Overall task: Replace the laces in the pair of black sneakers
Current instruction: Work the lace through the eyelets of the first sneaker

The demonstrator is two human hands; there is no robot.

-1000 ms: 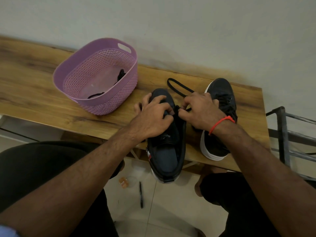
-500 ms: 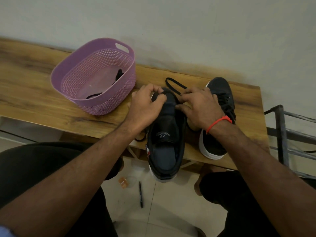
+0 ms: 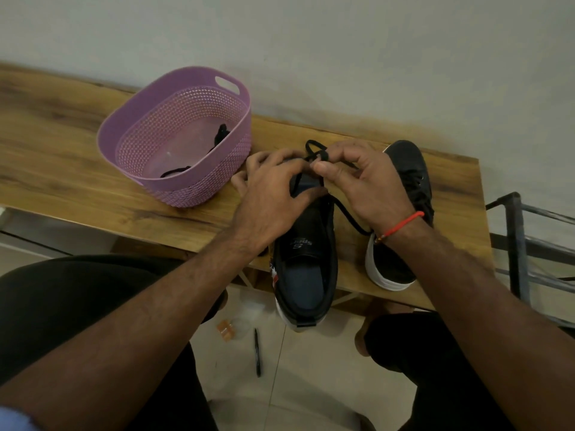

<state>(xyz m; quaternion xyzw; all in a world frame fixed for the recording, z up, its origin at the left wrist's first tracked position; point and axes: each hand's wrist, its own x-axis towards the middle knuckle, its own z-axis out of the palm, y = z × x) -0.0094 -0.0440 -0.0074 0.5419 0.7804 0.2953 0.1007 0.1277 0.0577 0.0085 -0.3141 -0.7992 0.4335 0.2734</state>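
Two black sneakers lie on a wooden bench (image 3: 77,169). The near sneaker (image 3: 306,265) points away from me, its heel hanging over the bench's front edge. My left hand (image 3: 273,194) grips its toe end, fingers curled over the front. My right hand (image 3: 364,181) pinches a black lace (image 3: 350,214) above the toe; the lace loops behind the fingers and trails down between the shoes. The second sneaker (image 3: 404,188), white-soled and laced, lies to the right, partly hidden by my right wrist.
A purple perforated basket (image 3: 186,188) stands on the bench to the left, with a black lace (image 3: 217,138) inside. A wall rises close behind. On the tiled floor below lie a pen (image 3: 257,353) and small scraps. A metal rack (image 3: 516,244) stands at the right.
Both hands have slid forward from the shoe's middle to its toe. My right hand has lifted the lace up over the toe end.
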